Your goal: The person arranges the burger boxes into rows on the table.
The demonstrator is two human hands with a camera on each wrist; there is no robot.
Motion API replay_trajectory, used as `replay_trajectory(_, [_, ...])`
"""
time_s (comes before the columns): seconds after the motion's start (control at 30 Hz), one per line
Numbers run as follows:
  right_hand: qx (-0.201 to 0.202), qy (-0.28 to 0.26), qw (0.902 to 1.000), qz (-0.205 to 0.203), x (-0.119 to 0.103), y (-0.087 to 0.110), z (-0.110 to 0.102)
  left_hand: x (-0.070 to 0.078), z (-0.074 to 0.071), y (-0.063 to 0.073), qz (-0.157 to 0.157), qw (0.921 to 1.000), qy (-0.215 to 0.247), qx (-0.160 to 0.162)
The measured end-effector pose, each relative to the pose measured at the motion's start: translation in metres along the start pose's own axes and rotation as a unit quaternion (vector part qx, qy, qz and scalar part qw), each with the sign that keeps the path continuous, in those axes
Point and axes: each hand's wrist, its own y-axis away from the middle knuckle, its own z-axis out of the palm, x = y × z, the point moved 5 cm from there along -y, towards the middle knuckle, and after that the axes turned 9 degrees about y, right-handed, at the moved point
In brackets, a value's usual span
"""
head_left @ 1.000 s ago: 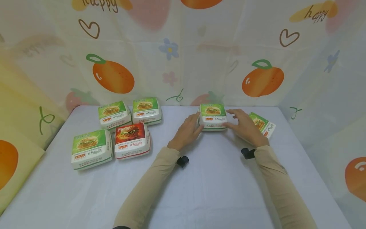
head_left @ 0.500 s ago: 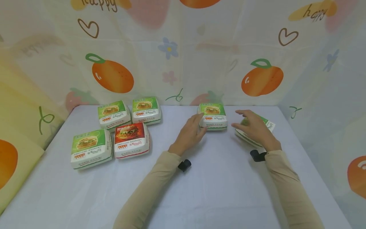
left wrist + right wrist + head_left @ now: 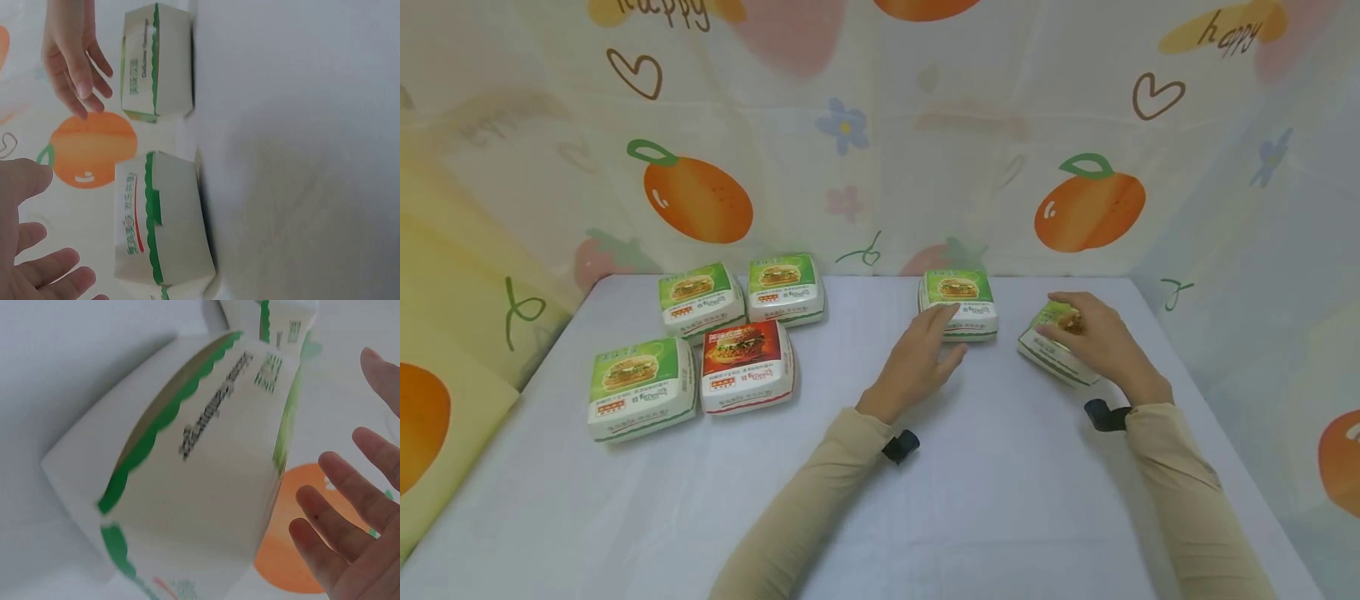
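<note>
A green-topped burger box point(image 3: 958, 287) sits at the back of the table, right of centre. In front of it my left hand point(image 3: 917, 362) hovers with fingers extended, holding nothing. To the right, a second green burger box point(image 3: 1060, 358) lies turned at an angle, partly hidden by my right hand point(image 3: 1097, 337). That hand is spread above it; in the right wrist view its fingers point(image 3: 337, 475) stand apart from the angled box point(image 3: 200, 462). The left wrist view shows the left hand's fingers point(image 3: 56, 275) clear of the nearer box point(image 3: 169, 219).
Three green burger boxes point(image 3: 643, 379), point(image 3: 700, 300), point(image 3: 786, 287) and a red-topped burger box point(image 3: 748, 367) stand grouped at the left of the white-covered table point(image 3: 880, 525). A printed curtain point(image 3: 880, 125) rises directly behind the table's back edge.
My right hand has moved right, away from the back green box and over the angled one. My left hand has come away from the back box's side, shifting slightly right and nearer.
</note>
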Motion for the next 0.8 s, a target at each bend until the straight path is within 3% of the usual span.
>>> replay_trajectory(0.33, [0.013, -0.001, 0.9997, 0.018, 0.021, 0.006, -0.003, 0.019, 0.018, 0.004, 0.006, 0.9994, 0.009, -0.034])
replay_trajectory(0.47, [0.012, -0.007, 0.9996, 0.026, 0.029, 0.007, -0.002, 0.021, 0.028, 0.004, -0.013, 0.9981, 0.015, -0.059])
replay_trajectory(0.8, [0.024, -0.033, 0.9982, 0.044, 0.052, 0.010, -0.004, 0.023, 0.052, -0.001, -0.015, 0.9937, 0.037, -0.104])
